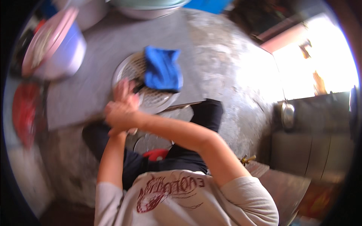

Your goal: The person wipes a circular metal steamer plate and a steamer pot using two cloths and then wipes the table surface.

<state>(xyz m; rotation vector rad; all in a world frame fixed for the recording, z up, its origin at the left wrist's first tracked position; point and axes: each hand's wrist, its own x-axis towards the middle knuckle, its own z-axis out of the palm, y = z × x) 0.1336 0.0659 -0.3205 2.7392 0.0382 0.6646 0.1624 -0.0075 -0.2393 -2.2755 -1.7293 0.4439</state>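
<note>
My left hand (125, 91) reaches over the near left rim of a round pale tray with a perforated, sieve-like surface (161, 104). Its fingers are blurred and extended, and nothing shows in them. Across the lower back of that hand and the wrist lies my right hand (121, 117), wrapped around it. A folded blue cloth (162, 69) rests on the right part of the tray and overhangs its rim. Beside the cloth's lower left edge is a small black object (138, 87), partly hidden and too blurred to name.
The tray stands on a grey board or slab (93, 56). A white bucket with a pink rim or lid (65, 56) is at left, above a red object (25, 113). A pale green basin (150, 3) stands at the far side. A metal ladle or pan (288, 114) hangs at right.
</note>
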